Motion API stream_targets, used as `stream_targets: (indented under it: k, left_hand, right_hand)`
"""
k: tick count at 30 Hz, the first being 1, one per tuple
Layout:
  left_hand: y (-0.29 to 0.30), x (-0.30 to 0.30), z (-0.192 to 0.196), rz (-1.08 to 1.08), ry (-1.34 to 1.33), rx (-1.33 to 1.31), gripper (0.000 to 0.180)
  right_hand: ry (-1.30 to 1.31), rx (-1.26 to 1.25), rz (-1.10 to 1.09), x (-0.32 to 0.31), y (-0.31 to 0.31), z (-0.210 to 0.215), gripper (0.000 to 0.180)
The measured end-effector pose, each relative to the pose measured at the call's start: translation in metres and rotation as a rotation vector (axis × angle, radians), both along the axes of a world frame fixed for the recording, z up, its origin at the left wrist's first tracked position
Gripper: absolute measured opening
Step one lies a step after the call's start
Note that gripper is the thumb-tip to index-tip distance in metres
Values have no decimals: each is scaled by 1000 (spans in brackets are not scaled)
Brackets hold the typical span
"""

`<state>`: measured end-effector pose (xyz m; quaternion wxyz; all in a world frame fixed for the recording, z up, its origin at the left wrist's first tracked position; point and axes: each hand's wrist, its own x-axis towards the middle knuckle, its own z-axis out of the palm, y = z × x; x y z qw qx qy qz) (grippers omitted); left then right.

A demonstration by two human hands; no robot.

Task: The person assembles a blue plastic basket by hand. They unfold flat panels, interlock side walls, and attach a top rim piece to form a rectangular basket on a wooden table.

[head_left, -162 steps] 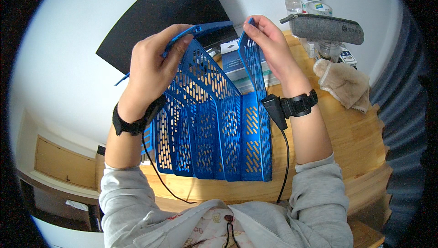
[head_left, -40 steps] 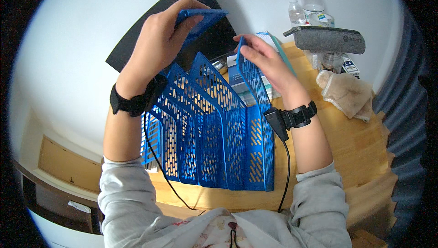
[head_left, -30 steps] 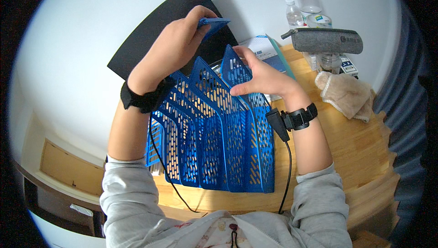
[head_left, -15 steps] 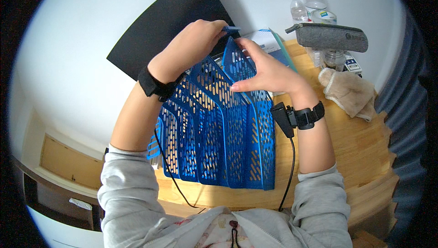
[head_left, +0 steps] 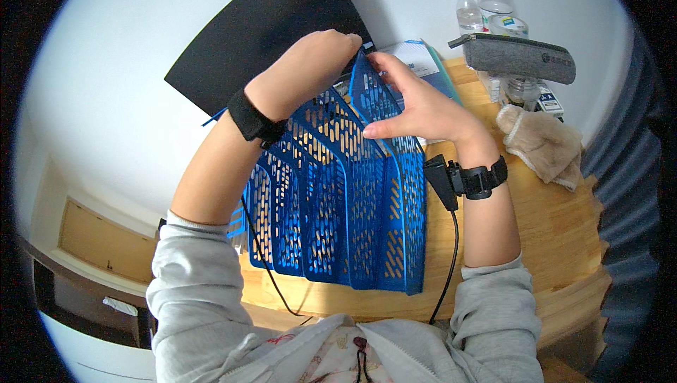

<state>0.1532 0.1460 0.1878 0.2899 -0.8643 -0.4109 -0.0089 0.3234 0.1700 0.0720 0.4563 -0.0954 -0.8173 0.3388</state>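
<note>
A blue plastic file holder [head_left: 328,192] with slotted dividers stands upright on the desk in front of me. My right hand [head_left: 423,104] grips its rightmost panels, thumb on a divider's front edge and fingers near the pointed top. My left hand [head_left: 310,73] is curled at that top corner, its fingertips mostly hidden by the back of the hand. A thin blue plastic strip [head_left: 213,117] sticks out past my left wrist; the rest of it is hidden behind the arm, and it appears to be in that hand. Both wrists wear black straps.
Behind the holder stands a black panel like a screen [head_left: 261,34]. At the right on the wooden desk [head_left: 486,242] are a grey pencil case [head_left: 520,57] on top of other items, a clear bottle [head_left: 467,13], a beige plush cloth [head_left: 541,144] and papers [head_left: 416,58]. A dark curtain [head_left: 624,171] hangs beyond.
My left hand has turned and shifted slightly right, its wrist higher. The blue piece at its fingertips is now hidden, and a strip's end shows left of the wrist. My right hand keeps its grip.
</note>
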Motion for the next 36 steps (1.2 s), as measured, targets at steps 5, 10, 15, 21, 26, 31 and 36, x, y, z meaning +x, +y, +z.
stream_targets:
  k: [5, 10, 15, 21, 26, 31, 36]
  left_hand:
    - [2, -1, 0, -6, 49, 26, 10]
    - [4, -4, 0, -3, 59, 21, 12]
    - [2, -3, -3, -4, 65, 16, 16]
    - [0, -4, -4, -5, 49, 27, 16]
    - [0, -5, -6, -16, 30, 53, 13]
    - [0, -3, -7, 12, 40, 73, 11]
    - [1, -4, -8, 1, 14, 54, 12]
  right_hand:
    - [-9, 9, -10, 2, -1, -1, 101]
    - [-17, -23, 6, 3, -1, 1, 101]
    - [-6, -34, 33, 3, -1, 2, 101]
    - [-5, -96, 64, 4, -1, 1, 102]
    - [-9, -104, 52, 2, -1, 0, 101]
    - [-5, -165, 82, 3, -1, 0, 101]
    - [16, -199, 126, 3, -1, 0, 101]
